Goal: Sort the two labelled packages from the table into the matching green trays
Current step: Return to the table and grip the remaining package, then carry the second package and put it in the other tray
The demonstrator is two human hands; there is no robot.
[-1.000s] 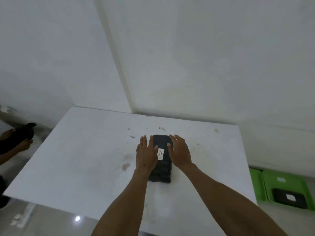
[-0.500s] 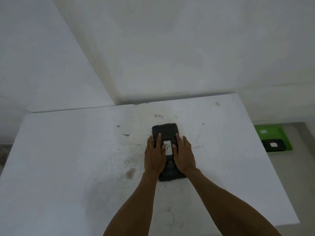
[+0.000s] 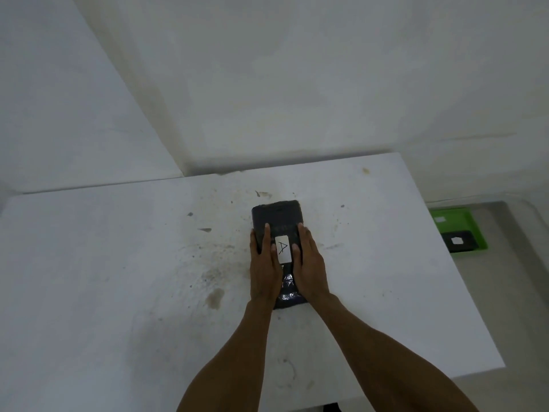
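Note:
A black wrapped package (image 3: 277, 217) lies on the white table (image 3: 118, 278), a white label marked "A" (image 3: 282, 249) on its top. My left hand (image 3: 263, 269) rests flat along its left side and my right hand (image 3: 309, 264) along its right side, fingers straight, pressing it between them. On the floor to the right sits a green tray (image 3: 463, 217) with a white label at its far end. A second black package (image 3: 460, 241) with a white label lies in that tray.
White walls meet in a corner just behind the table. The tabletop carries brown stains left of the package. The table's right edge runs close to the tray on the grey floor (image 3: 520, 292).
The view has shifted slightly; both hands have settled closer against the package sides. The package stays on the table.

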